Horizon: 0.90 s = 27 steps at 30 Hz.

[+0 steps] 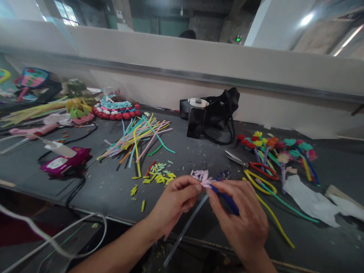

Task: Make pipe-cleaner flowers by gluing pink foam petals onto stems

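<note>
My left hand (182,193) and my right hand (241,212) meet near the table's front edge. Between their fingertips is a small pale lilac flower (207,184), seemingly of short fuzzy pipe cleaner pieces. Both hands pinch it, thumb against fingers. A dark blue fuzzy stem (231,203) runs under my right hand; whether it joins the flower is hidden. Just behind lie loose lilac pieces (200,174) and a dark speckled clump (223,175). A translucent glue stick (184,231) slants below the hands, over the table edge. Yellow and pale green cut pieces (160,176) lie left of them.
Scissors (253,167) with red and yellow handles lie right, near finished fuzzy flowers (273,146) and white tissue (309,199). Pipe cleaners (139,136) are piled left of centre. A magenta device (66,161) with cables sits left; a black bag (220,110) and phone (196,122) stand behind.
</note>
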Tool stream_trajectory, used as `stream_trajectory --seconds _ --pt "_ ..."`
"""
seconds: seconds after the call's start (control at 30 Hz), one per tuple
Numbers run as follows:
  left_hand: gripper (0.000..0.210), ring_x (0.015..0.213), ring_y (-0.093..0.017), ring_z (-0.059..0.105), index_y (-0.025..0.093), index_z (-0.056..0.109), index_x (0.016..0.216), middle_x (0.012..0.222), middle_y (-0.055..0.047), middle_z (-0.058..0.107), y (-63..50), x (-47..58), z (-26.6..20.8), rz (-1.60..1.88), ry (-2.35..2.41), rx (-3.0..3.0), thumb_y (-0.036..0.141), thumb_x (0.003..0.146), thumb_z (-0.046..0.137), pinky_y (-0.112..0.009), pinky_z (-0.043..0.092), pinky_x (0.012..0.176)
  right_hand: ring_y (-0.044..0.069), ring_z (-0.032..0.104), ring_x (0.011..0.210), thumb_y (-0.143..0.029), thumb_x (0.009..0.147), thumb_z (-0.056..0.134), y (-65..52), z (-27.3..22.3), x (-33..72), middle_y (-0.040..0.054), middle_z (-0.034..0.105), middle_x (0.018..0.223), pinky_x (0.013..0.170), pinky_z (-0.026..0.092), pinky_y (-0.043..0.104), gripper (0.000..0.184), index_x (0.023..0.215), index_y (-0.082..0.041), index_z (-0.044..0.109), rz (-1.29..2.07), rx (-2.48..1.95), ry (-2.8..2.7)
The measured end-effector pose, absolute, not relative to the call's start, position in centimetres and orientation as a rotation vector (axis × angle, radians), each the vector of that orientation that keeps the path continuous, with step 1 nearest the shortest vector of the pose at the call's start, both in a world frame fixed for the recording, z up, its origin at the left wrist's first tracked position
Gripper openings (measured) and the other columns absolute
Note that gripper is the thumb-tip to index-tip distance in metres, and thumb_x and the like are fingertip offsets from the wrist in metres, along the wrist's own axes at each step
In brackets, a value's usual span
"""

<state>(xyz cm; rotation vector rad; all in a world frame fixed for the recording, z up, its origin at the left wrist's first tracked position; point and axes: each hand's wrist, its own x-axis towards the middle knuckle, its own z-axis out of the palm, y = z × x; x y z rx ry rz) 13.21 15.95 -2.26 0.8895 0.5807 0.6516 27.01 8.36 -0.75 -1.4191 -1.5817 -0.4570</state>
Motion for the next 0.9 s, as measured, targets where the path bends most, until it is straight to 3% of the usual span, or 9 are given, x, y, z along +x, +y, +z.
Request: stream_trajectory --seconds 0.9 --pt "0.012 0.041 -0.003 0.026 0.015 0.066 0.077 0.047 0.008 0.040 15.92 13.34 -2.23 0.646 0.564 0.886 0.026 0.078 0.072 -0.018 0.015 0.039 0.013 0.059 0.074 -0.008 0.084 0.067 8.44 -0.89 26.90 0.0009 0.066 0.078 0.073 0.046 0.028 0.011 0.087 -0.019 0.063 -0.484 -1.416 -1.582"
